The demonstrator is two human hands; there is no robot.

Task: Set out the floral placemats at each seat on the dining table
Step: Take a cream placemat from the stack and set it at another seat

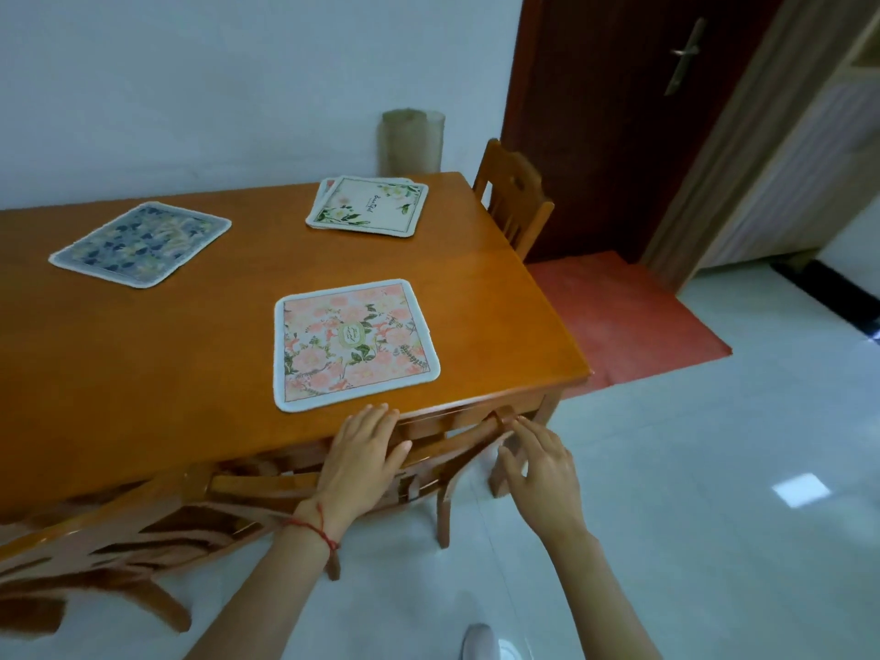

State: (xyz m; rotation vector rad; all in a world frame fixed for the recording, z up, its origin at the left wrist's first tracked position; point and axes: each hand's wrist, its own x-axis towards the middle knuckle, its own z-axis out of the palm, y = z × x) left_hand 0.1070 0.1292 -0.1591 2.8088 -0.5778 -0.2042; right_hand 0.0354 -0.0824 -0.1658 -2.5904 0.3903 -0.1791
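Note:
A pink floral placemat (355,344) lies flat near the front right edge of the wooden dining table (143,354). A blue floral placemat (140,243) lies at the far left. A small stack of white and green floral placemats (369,207) sits at the far right. My left hand (359,457) rests with straight fingers on the table's front edge, just below the pink mat. My right hand (540,469) hovers beside the top rail of the chair (447,450) tucked under the table, fingers relaxed, holding nothing.
A second wooden chair (514,197) stands at the table's right end, by a dark red door (619,111). A red mat (619,316) covers the floor there. Another chair back (95,554) shows at the lower left. A tall pale container (412,140) stands against the wall.

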